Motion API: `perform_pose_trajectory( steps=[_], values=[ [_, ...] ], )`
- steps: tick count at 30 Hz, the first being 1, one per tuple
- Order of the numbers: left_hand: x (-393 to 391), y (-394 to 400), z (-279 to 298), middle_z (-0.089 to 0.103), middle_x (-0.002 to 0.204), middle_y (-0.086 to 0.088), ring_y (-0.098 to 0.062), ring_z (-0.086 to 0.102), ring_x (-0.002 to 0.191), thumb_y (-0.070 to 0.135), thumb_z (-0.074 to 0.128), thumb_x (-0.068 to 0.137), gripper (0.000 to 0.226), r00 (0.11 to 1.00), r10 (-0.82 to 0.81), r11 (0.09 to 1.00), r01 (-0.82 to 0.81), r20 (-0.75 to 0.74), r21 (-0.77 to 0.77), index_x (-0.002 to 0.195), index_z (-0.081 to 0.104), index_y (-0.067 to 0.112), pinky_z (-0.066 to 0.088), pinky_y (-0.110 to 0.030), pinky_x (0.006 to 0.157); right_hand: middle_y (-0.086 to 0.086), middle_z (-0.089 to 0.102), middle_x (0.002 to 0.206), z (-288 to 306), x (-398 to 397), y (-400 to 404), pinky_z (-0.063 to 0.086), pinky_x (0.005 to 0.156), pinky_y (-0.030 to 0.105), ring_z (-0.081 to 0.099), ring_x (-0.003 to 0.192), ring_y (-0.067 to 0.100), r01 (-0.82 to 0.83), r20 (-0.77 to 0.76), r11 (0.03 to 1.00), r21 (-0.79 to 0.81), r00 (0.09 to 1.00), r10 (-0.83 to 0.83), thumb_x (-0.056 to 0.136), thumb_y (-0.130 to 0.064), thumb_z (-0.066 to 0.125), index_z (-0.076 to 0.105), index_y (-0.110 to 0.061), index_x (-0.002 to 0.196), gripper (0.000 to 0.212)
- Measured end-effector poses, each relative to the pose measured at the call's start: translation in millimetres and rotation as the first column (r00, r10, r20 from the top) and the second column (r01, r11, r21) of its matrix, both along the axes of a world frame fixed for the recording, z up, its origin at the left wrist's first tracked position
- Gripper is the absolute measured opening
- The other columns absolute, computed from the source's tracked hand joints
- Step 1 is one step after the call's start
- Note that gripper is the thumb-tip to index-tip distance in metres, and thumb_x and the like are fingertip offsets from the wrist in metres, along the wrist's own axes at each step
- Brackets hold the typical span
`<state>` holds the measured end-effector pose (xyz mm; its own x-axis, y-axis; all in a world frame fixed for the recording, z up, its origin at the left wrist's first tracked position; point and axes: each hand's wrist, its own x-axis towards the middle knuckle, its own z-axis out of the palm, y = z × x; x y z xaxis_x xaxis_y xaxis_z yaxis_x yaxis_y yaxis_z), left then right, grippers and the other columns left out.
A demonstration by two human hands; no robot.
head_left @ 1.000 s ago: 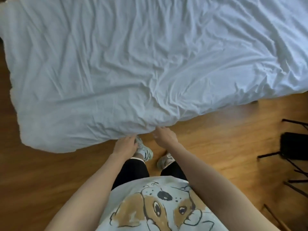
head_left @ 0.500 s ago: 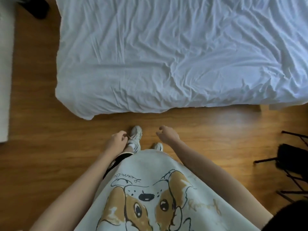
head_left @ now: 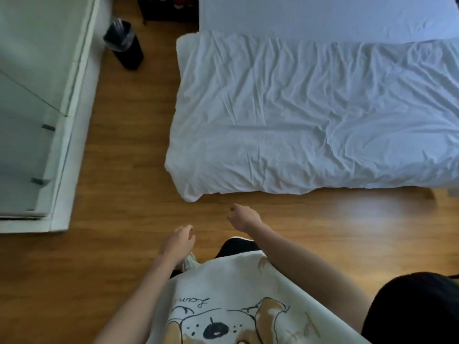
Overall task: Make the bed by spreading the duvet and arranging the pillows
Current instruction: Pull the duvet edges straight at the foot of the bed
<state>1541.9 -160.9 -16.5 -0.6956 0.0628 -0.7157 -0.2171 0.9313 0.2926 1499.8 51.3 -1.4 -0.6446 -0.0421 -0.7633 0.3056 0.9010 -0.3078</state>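
A white wrinkled duvet (head_left: 310,115) lies spread over the bed, its near edge hanging down to the wooden floor. Beyond its far edge a strip of bare bed sheet (head_left: 323,16) shows. No pillows are in view. My left hand (head_left: 177,242) hovers over the floor in front of me, holding nothing, fingers loosely curled. My right hand (head_left: 244,217) is a little ahead of it, just short of the duvet's near corner, also holding nothing with fingers loosely apart. Neither hand touches the duvet.
A white wall or cabinet unit (head_left: 37,108) stands at the left. A black bin (head_left: 124,43) with a liner stands on the wooden floor (head_left: 124,170) between it and the bed. Dark furniture (head_left: 169,8) sits at the bed's far corner.
Both hands have let go of the duvet's near edge and drawn back. I have stepped away and turned left, so the bed has shifted right and the bin and white unit have come into view.
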Motion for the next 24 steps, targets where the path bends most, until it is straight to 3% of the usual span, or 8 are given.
perform_pose_trajectory(
  steps=[6, 11, 17, 19, 22, 24],
  values=[
    [-49.0, -136.7, 17.7, 0.051, 0.134, -0.007, -0.021, 0.051, 0.119, 0.026, 0.043, 0.1, 0.038, 0.995, -0.093, 0.995, 0.094, 0.042, -0.04, 0.136, 0.047, 0.013, 0.043, -0.029, 0.088, 0.009, 0.058, 0.128, 18.6, -41.4, -147.7, 0.046, 0.088, 0.036, 0.055, 0.116, 0.029, 0.028, -0.003, 0.997, -0.077, 1.0, -0.029, 0.095, -0.03, 0.045, 0.049, -0.013, 0.135, 0.044],
    [-144.6, -205.2, 12.3, 0.055, 0.132, -0.008, -0.024, 0.051, 0.12, 0.028, 0.044, 0.099, 0.038, 0.983, -0.179, 0.982, 0.181, 0.04, -0.051, 0.134, 0.049, 0.015, 0.042, -0.031, 0.093, 0.011, 0.063, 0.117, 9.6, -104.0, -193.3, 0.047, 0.083, 0.037, 0.058, 0.106, 0.03, 0.114, -0.035, 0.993, -0.03, 0.993, -0.115, 0.095, -0.029, 0.041, 0.056, -0.011, 0.118, 0.033],
    [-290.1, -258.8, -1.6, 0.056, 0.13, -0.005, -0.023, 0.052, 0.12, 0.032, 0.044, 0.097, 0.036, 0.974, -0.224, 0.968, 0.228, 0.045, -0.105, 0.13, 0.051, 0.02, 0.044, -0.032, 0.093, 0.012, 0.059, 0.124, -19.3, -229.6, -250.8, 0.045, 0.089, 0.038, 0.054, 0.114, 0.03, 0.175, -0.015, 0.985, 0.003, 0.985, -0.175, 0.098, -0.03, 0.043, 0.052, -0.013, 0.128, 0.036],
    [-341.9, -276.2, -4.1, 0.056, 0.13, -0.005, -0.024, 0.053, 0.119, 0.032, 0.044, 0.096, 0.036, 0.972, -0.227, 0.966, 0.232, 0.058, -0.114, 0.13, 0.052, 0.02, 0.045, -0.033, 0.093, 0.012, 0.059, 0.121, -25.6, -284.0, -272.8, 0.046, 0.09, 0.039, 0.054, 0.113, 0.032, 0.181, 0.003, 0.983, -0.028, 0.984, -0.181, 0.097, -0.03, 0.041, 0.053, -0.013, 0.121, 0.032],
    [-417.9, -302.0, 3.2, 0.056, 0.13, -0.005, -0.024, 0.055, 0.115, 0.032, 0.042, 0.098, 0.038, 0.96, -0.276, 0.951, 0.28, 0.051, -0.131, 0.134, 0.049, 0.019, 0.047, -0.033, 0.088, 0.01, 0.061, 0.104, -19.5, -354.7, -303.0, 0.045, 0.077, 0.036, 0.058, 0.098, 0.03, 0.216, -0.007, 0.972, -0.088, 0.976, -0.217, 0.096, -0.028, 0.041, 0.05, -0.014, 0.095, 0.017],
    [-461.5, -315.1, 10.8, 0.056, 0.131, -0.004, -0.023, 0.054, 0.115, 0.031, 0.041, 0.099, 0.038, 0.957, -0.286, 0.946, 0.29, 0.048, -0.143, 0.135, 0.049, 0.019, 0.046, -0.031, 0.086, 0.008, 0.061, 0.101, -10.5, -389.6, -315.5, 0.047, 0.077, 0.036, 0.058, 0.095, 0.028, 0.226, 0.002, 0.97, -0.091, 0.974, -0.227, 0.095, -0.028, 0.041, 0.052, -0.013, 0.096, 0.018]
  ],
)
